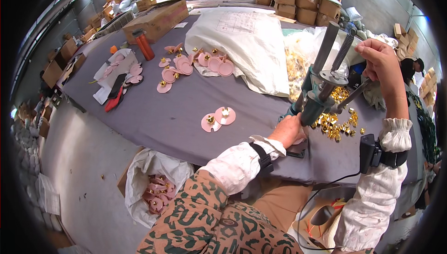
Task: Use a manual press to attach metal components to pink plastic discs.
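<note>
A green hand press (318,96) with upright steel rods and a spring stands on the table's right part. My right hand (378,60) is raised beside it, fingers curled round the upper end of its lever (355,94). Down at the press base, my left hand (287,130) is closed, with a pink edge showing by its fingertips; most of that piece is hidden. Gold metal clasps (333,128) lie loose right of the press. Left of my left hand, two pink discs (225,115) with metal fittings overlap on the cloth.
More pink discs (184,64) lie beside a large white sack (242,44). An orange bottle (143,44) and a cardboard box (156,21) stand at the far left. Below the table edge, an open white bag (139,170) holds pink discs. A black cable (321,192) hangs from my right forearm.
</note>
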`<act>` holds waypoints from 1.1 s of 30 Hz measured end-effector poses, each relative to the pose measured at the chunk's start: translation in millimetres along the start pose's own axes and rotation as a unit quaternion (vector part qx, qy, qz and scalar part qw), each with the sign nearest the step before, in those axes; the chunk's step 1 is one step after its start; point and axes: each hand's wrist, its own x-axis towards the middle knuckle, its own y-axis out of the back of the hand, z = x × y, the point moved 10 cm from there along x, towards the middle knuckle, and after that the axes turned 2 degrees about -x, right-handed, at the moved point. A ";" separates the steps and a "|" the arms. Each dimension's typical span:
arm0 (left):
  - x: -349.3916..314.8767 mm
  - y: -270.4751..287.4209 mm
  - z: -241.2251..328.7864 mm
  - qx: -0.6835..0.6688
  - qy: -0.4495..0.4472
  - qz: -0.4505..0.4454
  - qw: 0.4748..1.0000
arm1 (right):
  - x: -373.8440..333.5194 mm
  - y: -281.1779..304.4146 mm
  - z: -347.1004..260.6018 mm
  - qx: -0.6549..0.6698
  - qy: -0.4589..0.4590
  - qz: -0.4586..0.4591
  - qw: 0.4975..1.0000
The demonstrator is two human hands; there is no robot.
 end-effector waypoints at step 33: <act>-193.2 255.9 -135.3 0.146 0.338 -0.272 0.889 | 69.1 -13.0 43.4 0.005 -0.062 -0.078 0.995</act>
